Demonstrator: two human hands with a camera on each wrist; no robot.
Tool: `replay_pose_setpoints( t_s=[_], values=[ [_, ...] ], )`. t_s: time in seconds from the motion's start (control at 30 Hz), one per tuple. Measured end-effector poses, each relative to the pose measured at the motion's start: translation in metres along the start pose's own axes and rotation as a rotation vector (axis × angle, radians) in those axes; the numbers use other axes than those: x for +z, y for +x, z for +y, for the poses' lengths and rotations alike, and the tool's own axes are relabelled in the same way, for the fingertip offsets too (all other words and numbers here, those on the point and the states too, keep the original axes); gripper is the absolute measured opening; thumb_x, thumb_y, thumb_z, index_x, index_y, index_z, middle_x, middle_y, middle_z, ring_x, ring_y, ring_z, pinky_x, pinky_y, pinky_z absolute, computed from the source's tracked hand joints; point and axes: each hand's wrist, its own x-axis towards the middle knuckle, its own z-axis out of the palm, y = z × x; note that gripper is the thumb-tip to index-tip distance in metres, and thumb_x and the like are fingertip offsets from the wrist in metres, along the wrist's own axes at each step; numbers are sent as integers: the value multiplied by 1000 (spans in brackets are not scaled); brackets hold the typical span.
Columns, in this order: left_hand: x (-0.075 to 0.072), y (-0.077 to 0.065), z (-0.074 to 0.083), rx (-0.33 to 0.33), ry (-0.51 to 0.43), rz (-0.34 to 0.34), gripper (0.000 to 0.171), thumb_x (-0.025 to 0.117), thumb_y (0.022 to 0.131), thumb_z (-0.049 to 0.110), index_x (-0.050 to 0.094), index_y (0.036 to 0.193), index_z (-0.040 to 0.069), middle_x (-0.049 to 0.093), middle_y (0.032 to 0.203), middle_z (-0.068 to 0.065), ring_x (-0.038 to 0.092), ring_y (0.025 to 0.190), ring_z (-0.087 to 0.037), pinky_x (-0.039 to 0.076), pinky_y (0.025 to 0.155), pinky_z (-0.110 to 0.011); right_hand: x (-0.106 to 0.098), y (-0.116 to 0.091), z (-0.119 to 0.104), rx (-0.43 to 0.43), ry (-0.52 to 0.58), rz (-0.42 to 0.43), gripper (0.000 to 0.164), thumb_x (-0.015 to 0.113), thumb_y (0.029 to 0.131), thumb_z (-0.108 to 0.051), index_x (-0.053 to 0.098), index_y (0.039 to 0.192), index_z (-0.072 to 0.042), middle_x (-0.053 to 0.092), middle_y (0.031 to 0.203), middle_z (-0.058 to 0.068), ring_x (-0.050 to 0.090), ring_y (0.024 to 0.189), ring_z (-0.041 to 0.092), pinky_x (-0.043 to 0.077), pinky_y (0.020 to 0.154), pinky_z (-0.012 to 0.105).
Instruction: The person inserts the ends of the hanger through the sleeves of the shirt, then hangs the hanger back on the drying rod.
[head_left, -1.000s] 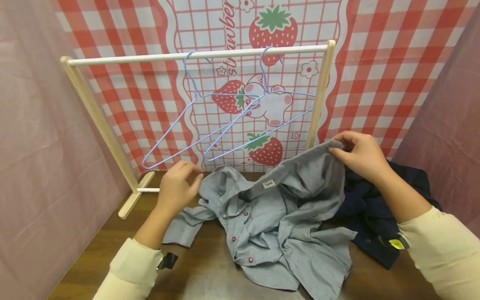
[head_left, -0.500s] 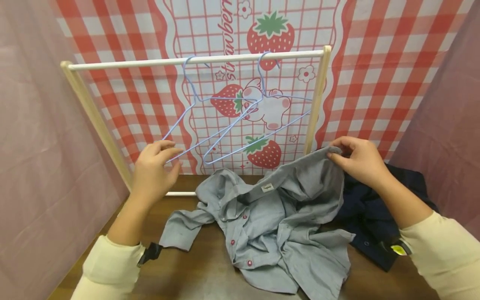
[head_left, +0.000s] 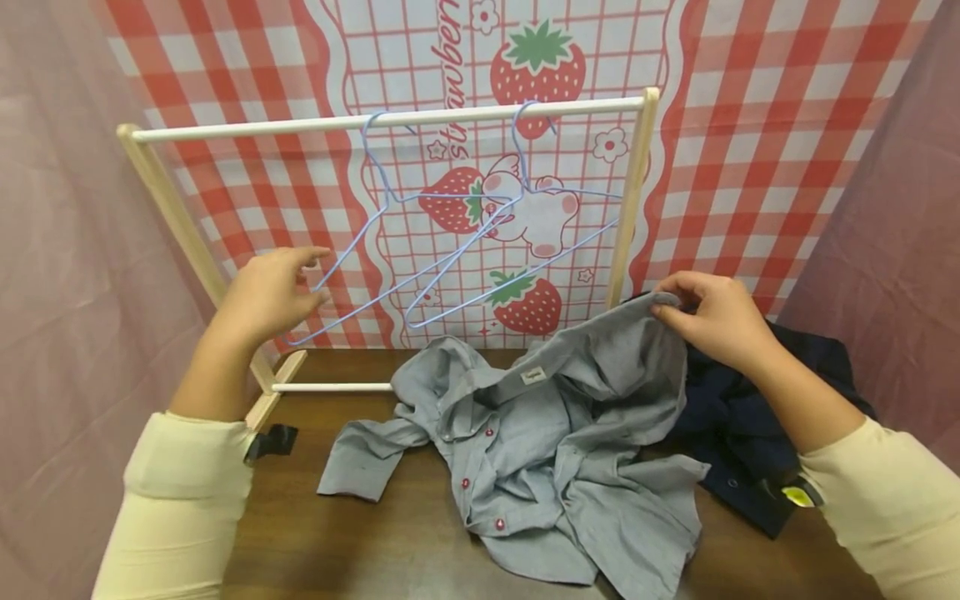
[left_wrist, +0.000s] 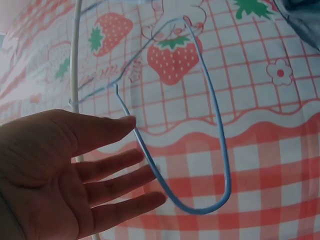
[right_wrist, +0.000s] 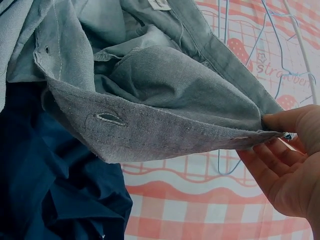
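Note:
My right hand (head_left: 716, 321) pinches the collar edge of a grey button-up shirt (head_left: 517, 458), thumb on one side and fingers on the other. That collar is raised, while the red-buttoned front and sleeves lie rumpled on the table. In the right wrist view a buttonhole shows on the grey shirt (right_wrist: 175, 130). My left hand (head_left: 273, 292) is beside the left end of a light-blue wire hanger (head_left: 352, 244), thumb and fingers spread apart. In the left wrist view its thumb and fingertips overlap the hanger (left_wrist: 223, 150); whether they touch the wire I cannot tell.
A rack with a white bar (head_left: 262, 126) and wooden legs stands at the back. On it hangs a second blue hanger (head_left: 517, 271), right of the first. A dark navy garment (head_left: 735, 417) lies right of the shirt on the brown table (head_left: 322, 542). Checked strawberry cloth covers the back.
My left hand has moved left and up, from beside the shirt to the hanger's left end. My right hand keeps its hold on the collar, almost still.

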Motion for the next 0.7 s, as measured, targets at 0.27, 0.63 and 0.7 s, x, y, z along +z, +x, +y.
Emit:
replay_pose_setpoints(
  t_s=[0.27, 0.63, 0.7],
  values=[
    [-8, 13, -9, 41, -53, -118, 46, 69, 84, 3, 58, 128, -1, 65, 112, -26, 66, 95, -39, 50, 82, -53, 0, -1, -1, -8, -10, -12, 15, 73, 86, -10, 69, 98, -3, 69, 86, 10, 61, 74, 23, 44, 55, 22],
    [-5, 22, -5, -4, -70, -140, 41, 64, 78, -7, 62, 118, -4, 67, 92, -18, 65, 80, -28, 52, 70, -43, 2, -3, 0, -34, -27, -4, 12, 74, 85, -8, 69, 95, -4, 68, 83, 8, 57, 69, 19, 45, 54, 24],
    [-5, 22, -5, -12, -69, -122, 39, 62, 77, -8, 63, 116, -4, 67, 91, -18, 64, 79, -27, 51, 70, -43, 2, -4, 0, -39, -29, -2, 12, 74, 84, -7, 69, 95, -5, 68, 83, 7, 57, 69, 19, 45, 54, 25]
  ],
)
